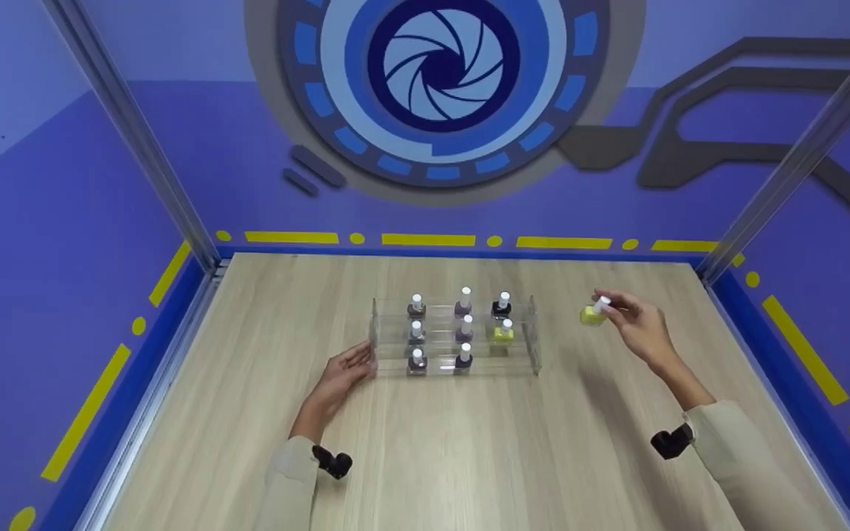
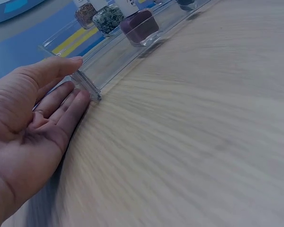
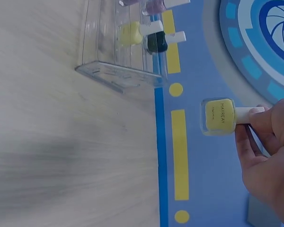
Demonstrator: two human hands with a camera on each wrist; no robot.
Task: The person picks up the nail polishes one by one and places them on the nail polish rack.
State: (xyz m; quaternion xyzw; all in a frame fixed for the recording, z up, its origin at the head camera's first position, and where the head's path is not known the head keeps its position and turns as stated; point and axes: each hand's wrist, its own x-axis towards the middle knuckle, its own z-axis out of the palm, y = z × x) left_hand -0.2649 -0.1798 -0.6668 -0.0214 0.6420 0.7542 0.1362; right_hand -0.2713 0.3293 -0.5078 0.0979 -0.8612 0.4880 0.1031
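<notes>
A clear tiered rack (image 1: 440,366) stands on the table with several white-capped nail polish bottles on its steps. My left hand (image 1: 338,377) touches the rack's left end panel (image 2: 87,86), fingers against its outer side and thumb at its edge. To the right of the rack, my right hand (image 1: 640,328) pinches the white cap of a yellow nail polish bottle (image 3: 219,116), holding it above the table. Another yellow bottle (image 1: 503,334) sits at the right of the middle step, in front of a black bottle (image 1: 501,307). Two dark bottles occupy the front step.
The wooden table (image 1: 454,450) extends around the rack. Behind it rises a blue wall (image 1: 204,162) with yellow marks, and metal posts (image 1: 801,162) stand at the back corners. Small black cameras (image 1: 670,441) are strapped to both wrists.
</notes>
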